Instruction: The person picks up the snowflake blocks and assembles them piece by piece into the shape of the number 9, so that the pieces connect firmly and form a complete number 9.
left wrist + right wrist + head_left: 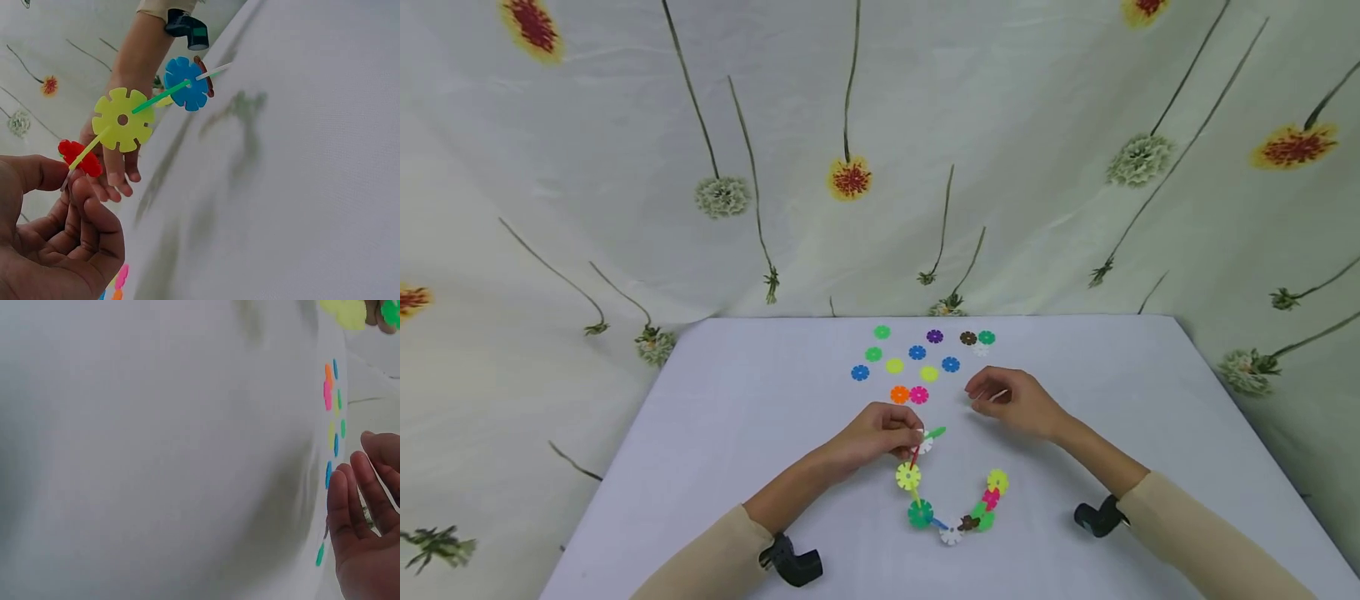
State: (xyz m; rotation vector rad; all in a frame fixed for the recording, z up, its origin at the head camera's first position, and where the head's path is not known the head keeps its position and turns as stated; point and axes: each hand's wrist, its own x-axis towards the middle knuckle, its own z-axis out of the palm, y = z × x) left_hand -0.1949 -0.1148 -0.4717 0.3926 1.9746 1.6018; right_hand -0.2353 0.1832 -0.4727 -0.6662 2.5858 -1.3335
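Note:
My left hand (883,432) pinches one end of a chain of notched plastic flower discs between thumb and fingers. In the head view the chain curves in a U, with a yellow disc (908,476), a green disc (921,514) and a white disc (951,536) along it, up to another yellow disc (997,481) at its far end. The left wrist view shows a red disc (80,157) right at my fingertips and a blue disc (185,84) farther along. My right hand (1015,402) hovers right of the chain, fingers loosely bent, nothing visible in them.
Loose flower discs lie toward the back of the white table (760,375), among them an orange disc (899,395), a pink disc (919,395), a purple disc (935,336) and a brown disc (968,337). A flower-print cloth (1030,100) hangs behind.

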